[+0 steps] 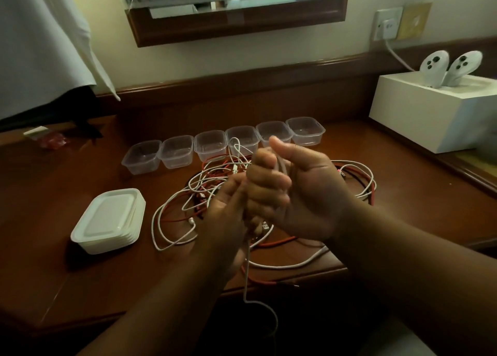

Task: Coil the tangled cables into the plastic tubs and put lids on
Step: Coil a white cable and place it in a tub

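The right hand [290, 191] is raised at the centre of the frame, fingers curled round loops of a white cable [247, 269] with the thumb sticking up. The left hand [228, 210] sits just below and left of it, touching it, fingers closed on the same cable. From the hands the cable hangs nearly straight down, past the desk's [67, 283] front edge, then curls toward the bottom of the frame.

Behind and beneath the hands lies a tangle of white and red cables [188, 199] spread across the desk. Six clear tubs [209, 144] stand in a row behind it, running from centre left up toward the right, all empty. A stack of white lids [109, 221] rests at lower left of the tangle, apart from it.

No writing is legible on any of these.
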Tool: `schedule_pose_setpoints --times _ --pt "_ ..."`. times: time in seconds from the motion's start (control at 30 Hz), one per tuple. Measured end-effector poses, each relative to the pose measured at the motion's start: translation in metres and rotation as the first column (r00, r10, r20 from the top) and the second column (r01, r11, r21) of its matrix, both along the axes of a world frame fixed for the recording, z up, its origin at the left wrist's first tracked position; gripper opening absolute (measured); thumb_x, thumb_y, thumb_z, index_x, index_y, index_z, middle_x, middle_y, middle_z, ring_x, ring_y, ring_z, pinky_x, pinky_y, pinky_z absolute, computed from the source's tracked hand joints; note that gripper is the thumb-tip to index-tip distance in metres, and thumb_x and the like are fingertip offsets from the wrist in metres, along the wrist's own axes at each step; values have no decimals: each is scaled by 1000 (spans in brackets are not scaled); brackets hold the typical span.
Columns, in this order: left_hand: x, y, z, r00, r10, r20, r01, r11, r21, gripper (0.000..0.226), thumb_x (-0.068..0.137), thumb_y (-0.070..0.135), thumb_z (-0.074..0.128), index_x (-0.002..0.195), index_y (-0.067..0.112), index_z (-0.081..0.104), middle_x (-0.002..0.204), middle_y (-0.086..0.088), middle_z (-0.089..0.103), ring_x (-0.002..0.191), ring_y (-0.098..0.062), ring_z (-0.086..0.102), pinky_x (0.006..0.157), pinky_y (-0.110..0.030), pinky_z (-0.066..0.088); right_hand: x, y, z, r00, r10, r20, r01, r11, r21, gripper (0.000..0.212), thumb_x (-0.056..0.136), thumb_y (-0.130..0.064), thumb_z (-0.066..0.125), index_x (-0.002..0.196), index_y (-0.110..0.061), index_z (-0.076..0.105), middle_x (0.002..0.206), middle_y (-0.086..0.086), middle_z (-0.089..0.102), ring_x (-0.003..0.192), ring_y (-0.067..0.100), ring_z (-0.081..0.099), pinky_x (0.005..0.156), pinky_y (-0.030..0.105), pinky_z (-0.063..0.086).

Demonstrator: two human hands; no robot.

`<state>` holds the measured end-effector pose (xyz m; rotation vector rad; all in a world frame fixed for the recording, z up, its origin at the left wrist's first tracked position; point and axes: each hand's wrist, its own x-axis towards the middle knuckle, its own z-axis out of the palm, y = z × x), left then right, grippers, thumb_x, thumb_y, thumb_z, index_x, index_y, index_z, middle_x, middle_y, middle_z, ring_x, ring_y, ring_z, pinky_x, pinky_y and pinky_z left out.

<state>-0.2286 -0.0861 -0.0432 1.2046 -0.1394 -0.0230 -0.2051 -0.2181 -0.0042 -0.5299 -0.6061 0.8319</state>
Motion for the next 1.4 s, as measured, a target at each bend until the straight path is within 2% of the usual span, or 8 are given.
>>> schedule_pose_setpoints --times 0.17,0.27,0.37,0.53,0.77,0.87,1.13,1.4 --pt "-1 -3 -1 989 -122 -86 131 986 104 26 94 37 56 76 22 66 58 0 37 44 -9 27 44 -23 20 5 -4 -1 919 -339 202 364 925 -105 24 99 -27 43 93 -10 58 76 2 58 70 16 58 70 28 49" --pt "-5 2 1 980 -144 -140 182 932 313 25 102 24 45 96 17 69 57 -1 37 46 -10 28 44 -24 22 10 -13 -6 354 -484 800 891 435 -131 17 101 -16 48 89 -13 59 76 0 62 70 13 61 63 23 51" --pt "-5 13 7 985 -166 -45 162 799 580 24 102 23 47 98 27 70 57 4 50 48 -8 44 45 -22 33 16 -13 -10 -132 -37 991 989 63 134 18 100 -24 53 87 -15 62 72 -1 60 63 12 56 56 24 44" --pt "4 30 17 863 -162 479 -313 573 758 9 92 25 66 89 24 75 79 8 72 77 -7 68 63 -19 52 9 -6 -9 241 148 959 970 -21 -240 47 103 -48 34 66 -23 49 65 -4 50 57 9 44 55 26 31" --pt "16 30 13 947 -133 292 -40 853 520 22 81 43 71 89 24 68 77 -19 65 75 -39 66 66 -47 58 -1 -7 -3 947 -40 317 258 681 -685 70 84 -74 27 51 -15 46 44 1 33 37 15 28 43 25 24" --pt "12 21 10 949 -193 251 42 862 505 27 89 45 55 72 29 68 69 1 65 69 -15 66 65 -27 53 -1 -7 -3 978 -10 209 143 760 -634 71 85 -74 28 54 -12 46 45 3 38 38 16 36 43 25 32" --pt "18 18 2 907 -45 418 -231 776 586 61 88 66 48 80 9 66 67 -11 66 62 -30 67 61 -57 54 1 8 -10 830 -355 431 558 525 -643 76 94 -66 34 38 -21 58 46 4 44 45 20 47 57 31 45" --pt "22 16 5 946 37 323 -189 872 452 49 91 61 53 70 20 70 73 -12 71 73 -31 70 70 -47 58 6 8 -16 750 -473 463 660 483 -575 50 101 -48 39 102 -6 65 105 25 68 101 29 68 94 43 54"
